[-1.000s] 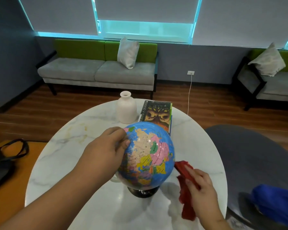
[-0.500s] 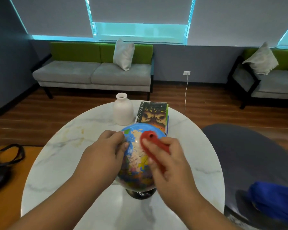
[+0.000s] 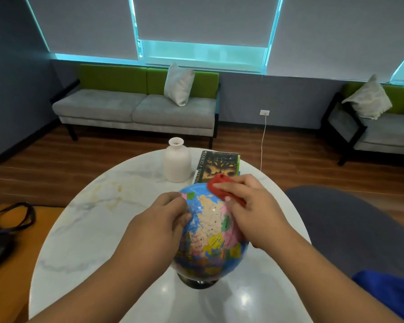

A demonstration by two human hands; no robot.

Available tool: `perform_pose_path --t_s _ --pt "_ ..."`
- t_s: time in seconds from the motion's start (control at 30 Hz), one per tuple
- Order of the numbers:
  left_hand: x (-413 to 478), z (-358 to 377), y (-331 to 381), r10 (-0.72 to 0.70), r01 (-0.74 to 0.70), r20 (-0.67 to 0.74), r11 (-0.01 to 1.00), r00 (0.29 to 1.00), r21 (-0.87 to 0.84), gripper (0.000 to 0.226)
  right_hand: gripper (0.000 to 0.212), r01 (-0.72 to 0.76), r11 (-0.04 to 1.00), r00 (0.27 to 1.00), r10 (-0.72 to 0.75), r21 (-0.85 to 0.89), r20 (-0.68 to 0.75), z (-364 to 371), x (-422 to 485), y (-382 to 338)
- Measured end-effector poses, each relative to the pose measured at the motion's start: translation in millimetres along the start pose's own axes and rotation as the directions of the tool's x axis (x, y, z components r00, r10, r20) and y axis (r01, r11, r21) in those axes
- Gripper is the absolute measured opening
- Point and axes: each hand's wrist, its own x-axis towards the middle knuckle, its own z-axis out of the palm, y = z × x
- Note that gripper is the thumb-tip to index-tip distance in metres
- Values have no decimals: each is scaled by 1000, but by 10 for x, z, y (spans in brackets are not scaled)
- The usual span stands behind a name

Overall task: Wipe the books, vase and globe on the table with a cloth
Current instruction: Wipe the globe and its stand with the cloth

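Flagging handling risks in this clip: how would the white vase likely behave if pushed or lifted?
The vase looks like matte ceramic, so probably rigid and breakable if toppled. Its wide body suggests it stands steadily, though it might slide on the glossy table. It stands close beside the books, so a rightward push could bump them.
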Motion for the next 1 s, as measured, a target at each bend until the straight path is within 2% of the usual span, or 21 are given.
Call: perform_pose_path --t_s 0.07,0.13,0.27,0.33,0.37,0.43,0.5,0.57,0.63,0.67,0.8,0.9,0.93,1.0 --pt "-5 -1 6 25 -25 6 1000 1000 -2 8 32 229 964 967 -210 -132 145 5 47 -202" --pt "-2 -3 4 37 -37 5 999 999 -20 9 30 283 943 942 -240 -176 233 23 114 -276" --pt "13 -16 -57 13 -12 9 1000 1000 -26 13 29 34 999 981 -32 -4 194 -11 261 -132" --pt "20 -22 -82 1 -1 0 1000 1000 -18 11 32 -156 975 979 131 159 157 -28 273 26" --pt "22 -26 -92 -7 7 -6 1000 1000 -11 10 32 -273 917 960 238 291 149 -22 242 125" --pt "33 -34 -107 -26 26 -9 999 1000 20 16 26 -501 735 864 458 457 210 45 83 351" --pt "42 -61 -104 -33 33 -4 997 999 76 21 22 -647 586 755 583 488 300 169 -132 576" --pt "37 -84 -100 -26 24 6 982 1000 186 26 22 -692 520 707 628 501 325 284 -308 722" --pt "30 -91 -102 -10 8 6 967 1000 254 29 24 -686 469 695 650 557 308 347 -413 798" --pt "38 -85 -116 1 -2 4 972 1000 236 29 25 -674 445 693 658 589 295 361 -444 824" --pt "94 -32 -198 60 -63 -66 998 996 -30 17 24 -585 478 749 627 655 212 302 -505 737" --pt "111 -65 -166 0 -4 -32 988 999 -154 21 25 -457 465 812 565 758 143 333 -490 629" --pt "110 -61 -156 -14 9 -31 987 999 -159 27 25 -406 500 831 550 766 81 380 -506 610" --pt "101 -66 -126 -41 36 -38 990 998 -138 29 31 -275 707 880 457 651 -125 441 -567 511"
